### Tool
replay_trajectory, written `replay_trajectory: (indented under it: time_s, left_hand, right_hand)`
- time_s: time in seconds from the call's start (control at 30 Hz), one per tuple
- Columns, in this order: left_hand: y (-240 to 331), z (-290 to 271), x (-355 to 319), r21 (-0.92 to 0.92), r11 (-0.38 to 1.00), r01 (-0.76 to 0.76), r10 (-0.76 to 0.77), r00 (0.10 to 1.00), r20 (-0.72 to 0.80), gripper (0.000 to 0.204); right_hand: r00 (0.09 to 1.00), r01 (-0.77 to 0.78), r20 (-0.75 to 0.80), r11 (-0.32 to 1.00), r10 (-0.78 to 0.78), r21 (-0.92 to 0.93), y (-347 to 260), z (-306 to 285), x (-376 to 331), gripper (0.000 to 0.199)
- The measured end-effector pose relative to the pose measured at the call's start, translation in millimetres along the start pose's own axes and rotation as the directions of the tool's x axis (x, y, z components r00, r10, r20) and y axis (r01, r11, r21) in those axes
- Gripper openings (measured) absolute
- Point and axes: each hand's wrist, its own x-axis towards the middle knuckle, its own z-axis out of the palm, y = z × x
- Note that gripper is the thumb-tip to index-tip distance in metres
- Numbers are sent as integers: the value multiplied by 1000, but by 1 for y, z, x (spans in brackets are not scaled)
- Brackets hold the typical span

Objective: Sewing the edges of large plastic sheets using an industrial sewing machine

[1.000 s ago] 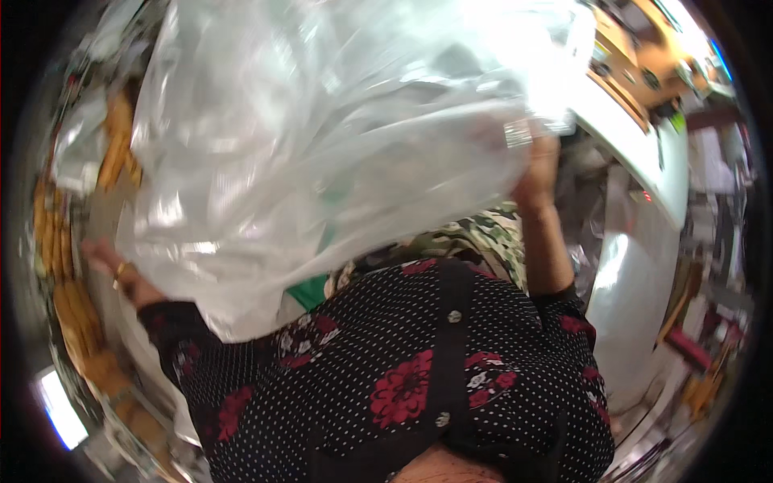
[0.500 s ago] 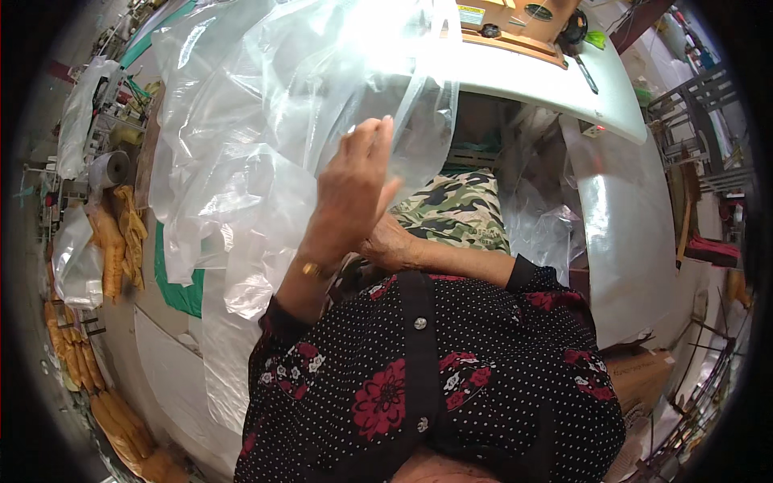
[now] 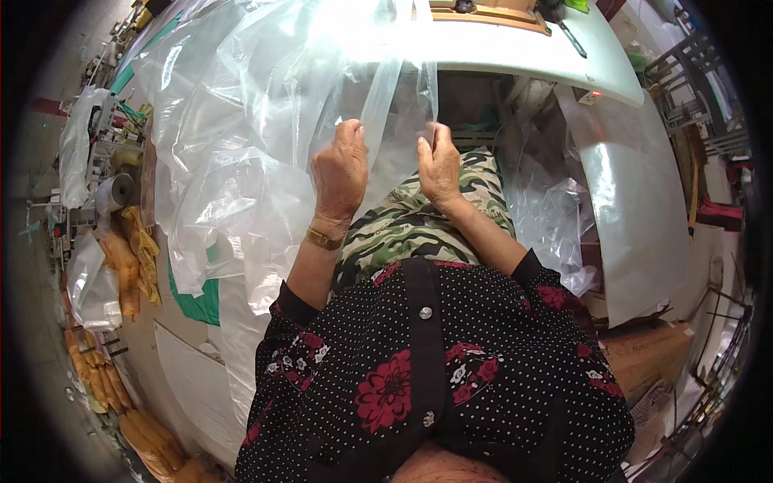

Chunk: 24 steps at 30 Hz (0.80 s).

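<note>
A large clear plastic sheet drapes off the front of the white table and hangs down on the left in loose folds. With its fingers closed, my left hand grips a fold of this film; a gold-coloured watch is on that wrist. My right hand pinches the sheet's right edge between thumb and fingers, a short way from the left. Between the two hands the film hangs in front of the dark space under the table. Both hands are above my camouflage-patterned lap.
A wooden-coloured machine base and a dark slim tool sit on the table. Crumpled film and a hanging pale sheet are at the right, above a cardboard box. Left are a grey roll and orange bundles.
My hands were close together, the left raised with fingers extended over the right. Now they are apart, the right has moved up and right, and both hold the film.
</note>
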Motion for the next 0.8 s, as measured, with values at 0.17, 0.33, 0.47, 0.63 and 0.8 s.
replay_trajectory:
  time_s: [0.17,0.33,0.47,0.63,0.8]
  left_hand:
    - [18,-28,15,-144,971,-190,170,976,-138,8]
    - [43,-59,27,-131,961,-243,252,966,53,5]
    - [46,-54,28,-160,961,-225,253,950,183,8]
    - [34,-46,23,-245,963,-116,172,960,219,10]
    - [25,-45,19,-380,921,86,16,966,258,12]
  right_hand:
    - [949,225,204,970,-239,88,-46,-28,-6,22]
    - [770,500,397,859,-500,112,-109,-60,-18,24]
    - [745,519,467,854,-477,44,-121,-50,-18,18]
    - [659,650,482,760,-578,22,-112,-43,-21,16]
    - [582,703,581,711,-569,-8,-118,-43,-19,16]
